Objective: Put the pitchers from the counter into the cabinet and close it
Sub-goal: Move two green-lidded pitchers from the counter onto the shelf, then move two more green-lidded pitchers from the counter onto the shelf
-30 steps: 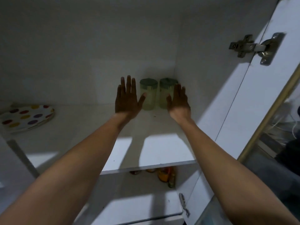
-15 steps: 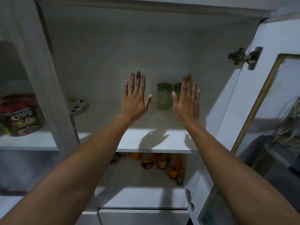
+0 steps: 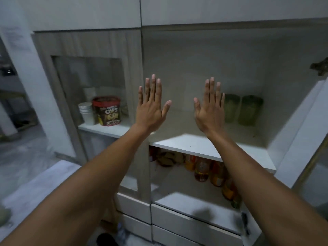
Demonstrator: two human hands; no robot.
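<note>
Pitchers [image 3: 242,109], two pale green ones, sit side by side at the back right corner of the upper shelf [image 3: 209,148], and that shelf is our landmark. Nearest us, both forearms reach up over the shelf's front edge. Left hand [image 3: 150,110] is spread flat with fingers wide and holds nothing, hanging in front of the shelf's left end; right hand [image 3: 208,112] is just as splayed and empty, just left of the pitchers, seemingly not touching them. Below the shelf, bottles [image 3: 209,172] crowd the lower level. Off the shelf's right end, the open door [image 3: 301,139] waits. The risk: swing that door carelessly and it may slam, rattling the pitchers against each other, or it may be left ajar.
</note>
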